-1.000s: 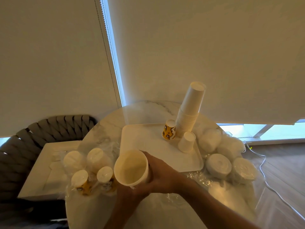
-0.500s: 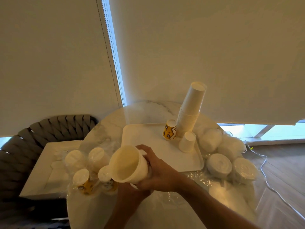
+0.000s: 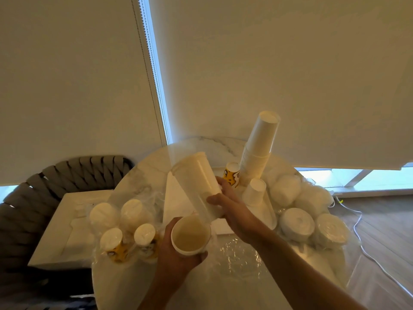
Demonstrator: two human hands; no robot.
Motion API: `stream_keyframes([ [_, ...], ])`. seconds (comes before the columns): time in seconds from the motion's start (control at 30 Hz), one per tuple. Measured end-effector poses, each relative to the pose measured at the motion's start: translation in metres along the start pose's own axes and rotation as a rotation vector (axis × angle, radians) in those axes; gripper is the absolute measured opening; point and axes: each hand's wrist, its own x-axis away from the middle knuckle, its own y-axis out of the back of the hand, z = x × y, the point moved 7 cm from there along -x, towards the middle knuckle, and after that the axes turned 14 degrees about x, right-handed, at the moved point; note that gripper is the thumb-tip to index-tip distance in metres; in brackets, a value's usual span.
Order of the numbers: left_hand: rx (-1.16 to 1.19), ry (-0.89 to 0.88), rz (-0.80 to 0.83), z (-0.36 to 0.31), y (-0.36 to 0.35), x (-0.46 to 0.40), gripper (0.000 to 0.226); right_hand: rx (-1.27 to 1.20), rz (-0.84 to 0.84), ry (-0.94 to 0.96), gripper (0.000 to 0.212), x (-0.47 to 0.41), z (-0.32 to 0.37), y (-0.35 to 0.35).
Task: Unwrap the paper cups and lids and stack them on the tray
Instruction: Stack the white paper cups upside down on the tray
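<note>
Head view: we see both hands over the round marble worktop (image 3: pixel 143 175), each holding paper cups. Our left hand (image 3: pixel 176 256) has its grip curled around a white cup (image 3: pixel 191 236) whose open mouth faces the camera, held near the front edge of the white tray (image 3: pixel 176 204). Our right hand (image 3: pixel 232 209) grips the lower end of a separate tilted stack of white cups (image 3: pixel 196 182), thumb across its side, fingers behind it; the stack leans up and to the left above the tray, its far end raised clear of the surface. The two held items sit just beside each other; we cannot tell whether they touch. On the tray's far right corner stands a tall leaning stack of inverted white cups (image 3: pixel 259 146), with a yellow printed cup (image 3: pixel 231 176) just to its left and a single small inverted white cup (image 3: pixel 254 191) in front of it. Left of the tray, wrapped cup sleeves (image 3: pixel 125 229) lie in clear plastic, two showing yellow print. Right of the tray, wrapped bundles of white lids (image 3: pixel 306 209) lie in plastic. Crumpled clear wrap (image 3: pixel 241 258) lies near the front edge. A woven grey chair (image 3: pixel 29 198) with a second white tray (image 3: pixel 58 238) on it stands at left.
</note>
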Motion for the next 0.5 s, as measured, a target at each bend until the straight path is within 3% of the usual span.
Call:
stream_keyframes([
  [0.13,0.005,-0.021,-0.006,-0.001,0.001,0.001,0.091,-0.012,-0.252,0.032,0.07,0.001,0.015,0.037],
  [0.23,0.016,-0.037,-0.013,-0.001,0.003,0.004,0.086,0.034,-0.469,0.09,0.069,0.004,0.03,0.07],
  [0.33,0.023,-0.035,-0.01,0.001,0.005,0.006,0.085,0.199,-0.664,0.129,0.062,0.01,0.051,0.105],
  [0.5,-0.014,-0.067,-0.004,0.004,0.006,0.008,0.091,0.595,-0.907,0.307,0.077,0.028,0.104,0.149],
])
